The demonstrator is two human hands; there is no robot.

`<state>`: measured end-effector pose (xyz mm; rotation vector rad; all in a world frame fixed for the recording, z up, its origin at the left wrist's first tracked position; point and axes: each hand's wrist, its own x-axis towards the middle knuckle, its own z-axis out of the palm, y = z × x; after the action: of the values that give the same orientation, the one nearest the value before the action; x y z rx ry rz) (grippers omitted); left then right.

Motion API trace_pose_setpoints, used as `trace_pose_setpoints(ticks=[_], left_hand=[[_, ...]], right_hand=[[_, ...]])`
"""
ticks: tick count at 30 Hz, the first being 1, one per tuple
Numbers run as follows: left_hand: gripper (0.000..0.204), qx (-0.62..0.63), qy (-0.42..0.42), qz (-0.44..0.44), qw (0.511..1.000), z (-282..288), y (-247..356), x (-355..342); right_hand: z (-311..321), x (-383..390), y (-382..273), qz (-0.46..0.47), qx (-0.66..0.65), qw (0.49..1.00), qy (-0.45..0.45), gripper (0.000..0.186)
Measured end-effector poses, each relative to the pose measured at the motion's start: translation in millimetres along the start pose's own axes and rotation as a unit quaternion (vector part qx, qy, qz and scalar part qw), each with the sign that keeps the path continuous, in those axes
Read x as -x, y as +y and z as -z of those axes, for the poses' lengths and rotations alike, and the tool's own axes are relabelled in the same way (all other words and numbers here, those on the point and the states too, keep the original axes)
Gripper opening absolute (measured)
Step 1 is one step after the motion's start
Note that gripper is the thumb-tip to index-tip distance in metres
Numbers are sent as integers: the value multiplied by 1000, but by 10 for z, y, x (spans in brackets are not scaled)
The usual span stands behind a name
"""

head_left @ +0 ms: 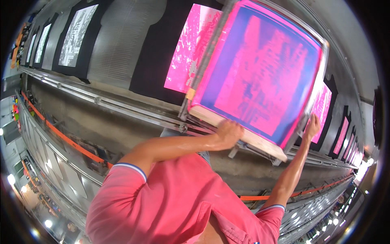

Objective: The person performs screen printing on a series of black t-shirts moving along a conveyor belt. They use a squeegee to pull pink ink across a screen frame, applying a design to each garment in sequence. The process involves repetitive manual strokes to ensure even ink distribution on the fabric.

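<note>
The screen frame (323, 65) sat over the surface (115, 53)'s near edge, contact beneath it hidden. The left hand (228, 134)'s fingers were clenched on its wooden near bar (262, 147); the right hand (312, 127)'s fingers bent beside its right side, their hold unclear. The step in hand seemed to be positioning the frame; the next move likely called for steadying both sides together. Within its rim, pink ink (239, 73) coated blue mesh (305, 75). Black shirts (150, 69) lay along the surface.
</note>
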<state>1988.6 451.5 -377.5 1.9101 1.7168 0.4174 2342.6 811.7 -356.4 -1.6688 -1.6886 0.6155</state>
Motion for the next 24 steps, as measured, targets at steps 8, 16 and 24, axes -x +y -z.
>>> trace_pose_setpoints(ticks=[8, 16, 24], left_hand=[[28, -52, -43, 192, 979, 514, -1165, 612], [37, -90, -45, 175, 979, 554, -1494, 890], [37, -78, -12, 177, 981, 577, -1681, 1029]], right_hand=[[-2378, 633, -773, -12, -119, 989, -82, 25], [-2708, 1054, -916, -89, -190, 972, -109, 21], [-2947, 1147, -967, -44, -82, 993, -79, 29]])
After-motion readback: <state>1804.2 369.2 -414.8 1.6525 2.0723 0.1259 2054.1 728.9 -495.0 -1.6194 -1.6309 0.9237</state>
